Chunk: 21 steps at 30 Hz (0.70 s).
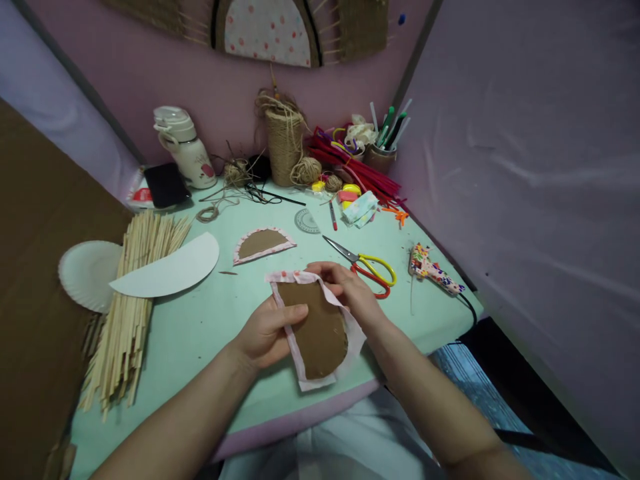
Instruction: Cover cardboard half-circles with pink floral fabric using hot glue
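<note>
A brown cardboard half-circle point(315, 330) with pale pink fabric around its border is held above the table's near edge. My left hand point(270, 330) grips its straight side, thumb flat on the cardboard and fingers behind. At the upper right edge, the fingers of my right hand point(350, 290) are bent against the fabric point(354, 337), which stands loose along the curved side. On the straight side and top the fabric is folded over the cardboard. A smaller fabric-edged cardboard half-circle point(263, 244) lies farther back. Scissors with red and yellow handles point(367, 263) rest just beyond my right hand.
A floral glue gun point(433, 269) with a black cord lies at the right edge. Thin wooden sticks point(127, 327), a white paper piece point(173, 270) and a paper plate point(90, 273) are at left. A bottle point(187, 150), twine spool point(283, 143) and pen cup point(381, 159) stand at the back.
</note>
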Tool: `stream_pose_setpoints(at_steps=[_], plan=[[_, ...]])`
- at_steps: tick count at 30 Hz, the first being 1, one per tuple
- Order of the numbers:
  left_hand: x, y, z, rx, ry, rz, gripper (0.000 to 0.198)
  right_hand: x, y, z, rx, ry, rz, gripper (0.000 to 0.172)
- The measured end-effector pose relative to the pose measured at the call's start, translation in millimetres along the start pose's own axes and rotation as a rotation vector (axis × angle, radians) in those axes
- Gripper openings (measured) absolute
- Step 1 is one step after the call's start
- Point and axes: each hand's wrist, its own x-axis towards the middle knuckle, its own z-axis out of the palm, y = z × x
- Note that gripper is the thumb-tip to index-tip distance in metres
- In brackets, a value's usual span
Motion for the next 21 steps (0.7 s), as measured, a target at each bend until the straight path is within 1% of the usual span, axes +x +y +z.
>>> stream_pose_setpoints(at_steps=[1,3,5,9,11,15,18,21], plan=[[0.0,-0.7,0.6,0.008,0.004,-0.003,0.038,1.8,-1.0,6.9,0.001,-0.024,0.017,0.036],[0.5,-1.9,2.5,0.018,0.04,0.021,0.034,2.8,-3.9,17.1,0.02,-0.032,0.016,0.033],[1.1,-2.9,4.6,0.025,0.075,0.056,0.033,1.8,-6.6,21.2,0.047,-0.035,0.021,0.035],[1.9,-3.9,7.2,0.02,0.069,0.066,0.034,-2.5,-11.4,16.7,0.063,-0.112,0.1,0.046],[2.3,-3.8,7.7,0.017,0.06,0.073,0.038,-5.9,-15.3,13.6,0.015,-0.122,0.094,0.05],[3.2,-3.6,7.9,0.03,0.07,0.094,0.048,-13.1,-23.4,11.4,-0.239,-0.071,-0.02,0.048],[4.7,-4.4,7.1,0.045,0.091,0.109,0.052,-14.8,-22.7,12.0,-0.474,-0.051,-0.166,0.042],[7.3,-5.4,4.6,0.073,0.101,0.119,0.052,-12.7,-15.3,12.9,-0.686,-0.045,-0.32,0.037]])
